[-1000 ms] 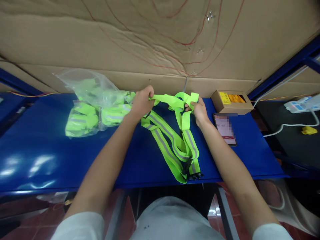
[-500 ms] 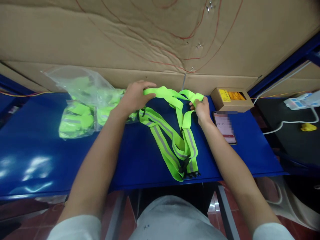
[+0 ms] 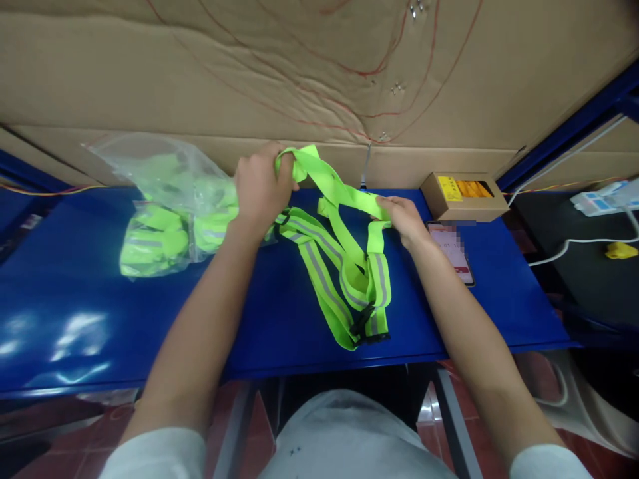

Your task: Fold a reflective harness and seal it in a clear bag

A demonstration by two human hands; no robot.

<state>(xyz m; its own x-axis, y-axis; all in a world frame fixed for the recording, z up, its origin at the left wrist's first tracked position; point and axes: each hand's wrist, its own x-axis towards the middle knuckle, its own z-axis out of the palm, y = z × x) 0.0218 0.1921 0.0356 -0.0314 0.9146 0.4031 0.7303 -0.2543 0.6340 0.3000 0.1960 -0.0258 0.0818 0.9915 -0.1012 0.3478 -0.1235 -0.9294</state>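
A neon-green reflective strap vest (image 3: 344, 266) with grey stripes lies across the blue table (image 3: 74, 313). My left hand (image 3: 259, 189) is closed on its upper strap loop, lifted above the table near the cardboard wall. My right hand (image 3: 407, 219) pinches another strap of the same vest lower down, to the right. The strap stretches taut between both hands. The vest's lower end with a black buckle rests near the table's front edge.
A clear plastic bag (image 3: 164, 199) of more green vests lies at the left. A small cardboard box (image 3: 462, 196) with yellow contents and a phone (image 3: 452, 249) sit to the right. A cardboard wall (image 3: 299, 80) stands behind. A white power strip (image 3: 599, 199) and cable lie far right.
My left hand has raised its strap end upward and closed around it. My right hand has lowered slightly and shifted along the strap. The vest's lower end has slid away from the front edge.
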